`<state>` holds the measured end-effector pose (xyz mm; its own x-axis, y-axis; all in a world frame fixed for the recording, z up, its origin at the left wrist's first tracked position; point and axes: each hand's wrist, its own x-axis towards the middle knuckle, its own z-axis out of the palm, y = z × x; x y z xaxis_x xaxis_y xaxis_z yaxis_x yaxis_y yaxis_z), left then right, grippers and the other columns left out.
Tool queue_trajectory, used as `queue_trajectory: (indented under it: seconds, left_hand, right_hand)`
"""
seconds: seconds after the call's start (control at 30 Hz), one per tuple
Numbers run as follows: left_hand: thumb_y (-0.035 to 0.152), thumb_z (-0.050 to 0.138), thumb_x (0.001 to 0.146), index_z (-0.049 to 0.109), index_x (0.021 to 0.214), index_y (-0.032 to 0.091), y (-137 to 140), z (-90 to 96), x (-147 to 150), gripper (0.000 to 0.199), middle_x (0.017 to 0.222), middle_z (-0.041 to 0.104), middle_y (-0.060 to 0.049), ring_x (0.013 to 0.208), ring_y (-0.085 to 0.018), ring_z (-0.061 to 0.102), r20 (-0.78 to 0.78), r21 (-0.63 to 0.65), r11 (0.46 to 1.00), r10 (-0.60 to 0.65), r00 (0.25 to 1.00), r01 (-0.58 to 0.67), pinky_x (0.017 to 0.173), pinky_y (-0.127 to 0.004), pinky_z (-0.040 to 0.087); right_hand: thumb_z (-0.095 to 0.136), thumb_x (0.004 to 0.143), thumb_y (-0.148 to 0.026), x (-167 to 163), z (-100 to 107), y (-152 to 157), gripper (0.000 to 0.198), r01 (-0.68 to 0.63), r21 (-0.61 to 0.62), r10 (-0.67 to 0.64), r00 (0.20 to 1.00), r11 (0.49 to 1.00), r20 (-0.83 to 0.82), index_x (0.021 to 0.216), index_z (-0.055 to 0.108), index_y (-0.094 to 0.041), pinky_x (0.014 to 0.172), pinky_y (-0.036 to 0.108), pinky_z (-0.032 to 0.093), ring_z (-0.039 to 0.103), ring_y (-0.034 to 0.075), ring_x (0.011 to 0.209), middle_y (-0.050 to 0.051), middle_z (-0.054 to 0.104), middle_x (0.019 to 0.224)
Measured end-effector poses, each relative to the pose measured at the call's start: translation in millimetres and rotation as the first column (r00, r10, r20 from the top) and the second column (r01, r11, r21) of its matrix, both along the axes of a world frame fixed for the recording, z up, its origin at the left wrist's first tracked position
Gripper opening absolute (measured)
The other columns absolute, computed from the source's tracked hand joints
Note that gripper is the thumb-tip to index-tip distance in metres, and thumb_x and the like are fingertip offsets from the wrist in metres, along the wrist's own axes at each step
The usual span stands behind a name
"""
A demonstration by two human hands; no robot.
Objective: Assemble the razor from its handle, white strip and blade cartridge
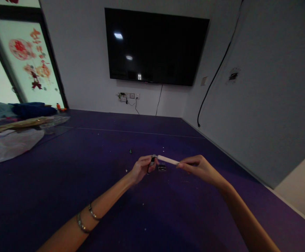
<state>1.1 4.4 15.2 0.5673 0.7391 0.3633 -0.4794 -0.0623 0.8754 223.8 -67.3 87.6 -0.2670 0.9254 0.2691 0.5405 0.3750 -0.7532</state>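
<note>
My left hand [142, 168] is closed around a small black and silver object [152, 161], too small to name. Between the fingertips of my right hand [198, 168] is the end of a pale, slim, round stick [168, 160]. The stick's far tip points left and meets, or nearly meets, the top of the small object; whether they touch I cannot tell. Just below the stick, a small dark item with shiny parts [162, 167] lies on the purple floor covering [168, 210], partly beside my left fingers.
A tiny dark piece [130, 151] and several white crumbs lie on the floor. Clear plastic sheeting [13, 143] and blue cloth [34, 109] are at the left. A black cable [218, 68] hangs down the right wall. A television [156, 47] is mounted ahead.
</note>
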Motion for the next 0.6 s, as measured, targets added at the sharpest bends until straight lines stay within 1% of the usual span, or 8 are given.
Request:
queue_trajectory:
  seconds: [0.07,0.13,0.2,0.27,0.33,0.4,0.5,0.6]
  left_hand:
    - [0.035,0.051,0.075,0.061,0.075,0.010,0.6,0.3,0.9,0.027,0.052,0.039,0.001,0.048,-0.009,0.031,0.009,-0.029,0.999,0.014,1.000,-0.014,0.052,-0.025,0.023]
    - [0.036,0.052,0.075,0.061,0.077,0.010,1.0,-0.5,1.8,0.027,0.053,0.039,0.002,0.048,-0.008,0.031,0.015,-0.064,0.998,0.023,1.000,-0.022,0.050,-0.024,0.022]
    - [0.036,0.051,0.076,0.060,0.080,0.011,1.3,-2.4,2.8,0.026,0.053,0.040,0.002,0.049,-0.009,0.033,0.007,-0.090,0.996,0.027,1.000,-0.026,0.050,-0.023,0.022]
    - [0.035,0.051,0.077,0.059,0.081,0.012,1.6,-4.8,4.2,0.025,0.053,0.040,0.002,0.049,-0.009,0.035,-0.007,-0.116,0.993,0.034,0.999,-0.035,0.050,-0.023,0.023]
    - [0.034,0.049,0.079,0.058,0.081,0.013,1.8,-6.9,5.7,0.023,0.052,0.040,0.002,0.049,-0.009,0.036,-0.010,-0.135,0.990,0.044,0.999,-0.045,0.050,-0.022,0.025]
    - [0.033,0.049,0.079,0.057,0.080,0.013,1.4,-7.8,7.1,0.021,0.052,0.040,0.003,0.049,-0.009,0.036,-0.011,-0.151,0.987,0.050,0.999,-0.051,0.049,-0.022,0.025]
    - [0.032,0.050,0.079,0.057,0.079,0.014,-0.7,-5.4,8.1,0.019,0.053,0.039,0.003,0.048,-0.009,0.036,-0.022,-0.172,0.983,0.063,0.998,-0.066,0.048,-0.022,0.026]
    - [0.032,0.052,0.077,0.057,0.077,0.013,-4.0,-0.3,7.8,0.019,0.051,0.038,0.004,0.046,-0.008,0.035,-0.034,-0.196,0.977,0.081,0.996,-0.086,0.046,-0.021,0.026]
  right_hand:
    - [0.059,0.075,-0.042,-3.5,-2.5,-0.4,0.029,0.002,-0.057,-0.010,0.989,0.998,-0.145,0.076,0.070,-0.015,0.043,0.021,0.030,0.042,0.008,0.046,-0.002,0.048,0.051]
    - [0.057,0.076,-0.044,-15.0,-10.9,-2.9,0.030,-0.043,-0.154,-0.017,0.930,0.987,-0.368,0.081,0.066,-0.016,0.039,0.020,0.029,0.039,0.006,0.042,-0.004,0.044,0.052]
    - [0.057,0.077,-0.045,-33.5,-24.4,-8.5,0.029,-0.154,-0.263,-0.037,0.797,0.953,-0.603,0.086,0.061,-0.018,0.033,0.018,0.023,0.032,0.003,0.037,-0.006,0.042,0.055]
    - [0.055,0.078,-0.045,-54.3,-39.1,-16.4,0.028,-0.275,-0.346,-0.096,0.643,0.897,-0.760,0.088,0.057,-0.019,0.031,0.015,0.012,0.022,0.001,0.035,-0.007,0.040,0.056]
    - [0.056,0.078,-0.044,-72.4,-50.3,-23.6,0.027,-0.381,-0.378,-0.136,0.529,0.844,-0.837,0.087,0.054,-0.019,0.031,0.015,0.009,0.019,0.000,0.034,-0.008,0.039,0.054]
    - [0.056,0.078,-0.043,-84.9,-55.4,-28.0,0.026,-0.425,-0.385,-0.170,0.462,0.819,-0.870,0.085,0.052,-0.019,0.031,0.015,0.009,0.018,0.001,0.033,-0.009,0.037,0.051]
    - [0.058,0.076,-0.042,-94.9,-55.4,-29.8,0.026,-0.442,-0.379,-0.194,0.409,0.813,-0.892,0.082,0.049,-0.019,0.032,0.015,0.010,0.018,0.001,0.033,-0.010,0.036,0.048]
    - [0.060,0.075,-0.044,-102.7,-58.4,-32.9,0.028,-0.440,-0.396,-0.222,0.395,0.806,-0.891,0.082,0.048,-0.019,0.033,0.016,0.009,0.017,0.001,0.034,-0.011,0.035,0.047]
